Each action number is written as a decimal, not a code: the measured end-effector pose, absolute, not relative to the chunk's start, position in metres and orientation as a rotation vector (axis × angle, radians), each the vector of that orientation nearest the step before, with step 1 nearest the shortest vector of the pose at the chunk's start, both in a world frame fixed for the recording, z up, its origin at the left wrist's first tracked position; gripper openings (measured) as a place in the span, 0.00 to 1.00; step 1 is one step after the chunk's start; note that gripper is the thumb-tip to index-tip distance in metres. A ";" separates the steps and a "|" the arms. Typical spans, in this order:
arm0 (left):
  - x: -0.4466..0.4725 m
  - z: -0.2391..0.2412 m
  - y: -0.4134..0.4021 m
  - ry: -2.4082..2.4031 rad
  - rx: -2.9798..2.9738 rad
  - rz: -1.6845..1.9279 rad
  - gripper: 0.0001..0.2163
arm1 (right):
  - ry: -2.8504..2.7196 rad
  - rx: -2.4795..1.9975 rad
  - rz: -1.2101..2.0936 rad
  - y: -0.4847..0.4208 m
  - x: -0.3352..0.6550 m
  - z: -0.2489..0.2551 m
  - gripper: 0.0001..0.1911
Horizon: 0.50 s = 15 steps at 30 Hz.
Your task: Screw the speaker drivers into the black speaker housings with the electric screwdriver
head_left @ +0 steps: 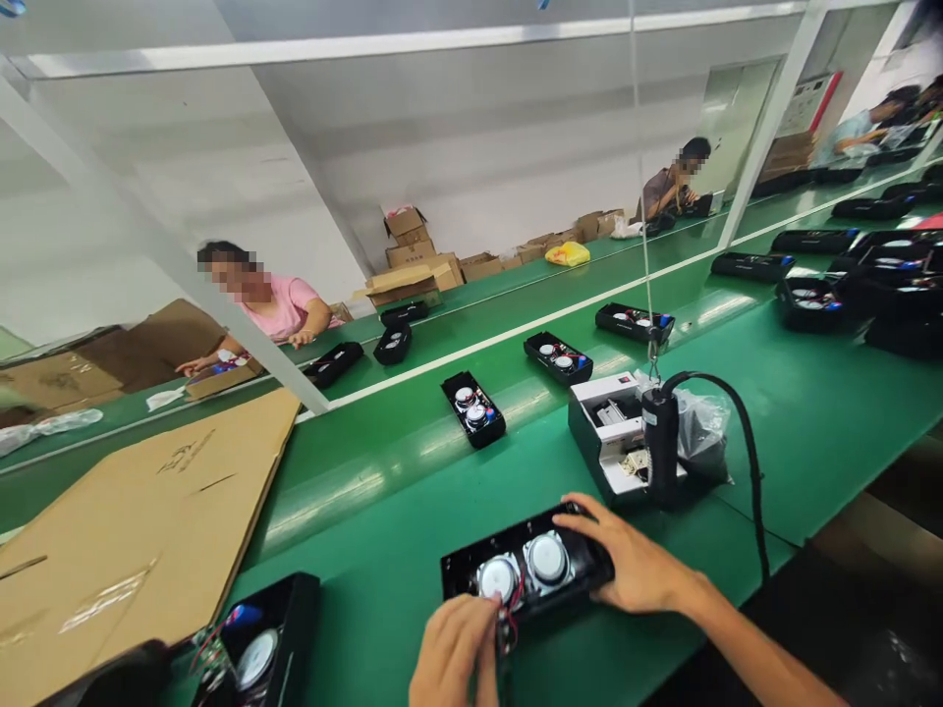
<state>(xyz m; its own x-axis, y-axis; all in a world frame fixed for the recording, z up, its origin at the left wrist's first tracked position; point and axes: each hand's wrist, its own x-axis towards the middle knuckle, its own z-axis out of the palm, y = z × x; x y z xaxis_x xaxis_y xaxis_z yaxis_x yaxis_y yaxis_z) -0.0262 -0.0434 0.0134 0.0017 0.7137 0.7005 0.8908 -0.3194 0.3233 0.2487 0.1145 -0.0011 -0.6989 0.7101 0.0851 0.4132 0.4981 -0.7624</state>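
Observation:
In front of me on the green work surface lies a black speaker housing (589, 570), open side up. Two round silver speakers, a left speaker (498, 576) and a right speaker (548, 558), are set inside it. My right hand (634, 560) grips the housing's right end, thumb and fingers around its edges. At the near left side of the housing, my left hand (453, 648) has its fingers pinched together at the red wires (516, 597). A small dark part hangs by these wires, partly hidden by the fingers.
A screw feeder box (589, 432) and a hanging electric screwdriver (660, 442) stand just beyond my right hand. Other speaker housings (472, 407) lie along the belt. Another open housing (295, 628) and a cardboard sheet (147, 511) are at left. A person (284, 309) works across the line.

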 end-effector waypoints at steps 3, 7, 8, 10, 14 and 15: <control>-0.049 0.017 -0.058 -1.830 -2.051 -1.179 0.15 | -2.255 -0.952 0.815 0.117 0.248 0.017 0.41; -0.055 0.006 -0.057 -1.962 -2.020 -1.032 0.14 | -2.293 -0.701 0.589 0.078 0.219 0.012 0.24; -0.055 0.004 -0.053 -1.936 -2.037 -1.018 0.14 | -2.310 -0.648 0.575 0.067 0.209 0.009 0.23; -0.054 0.001 -0.043 -1.838 -2.100 -1.000 0.13 | -2.267 -0.568 0.563 0.051 0.187 0.003 0.20; -0.055 -0.009 -0.033 -1.657 -2.172 -1.014 0.11 | -1.959 -0.606 0.672 0.051 0.155 0.008 0.09; -0.054 -0.015 -0.033 -1.648 -2.169 -1.029 0.09 | -1.887 -0.677 0.750 0.056 0.151 0.013 0.08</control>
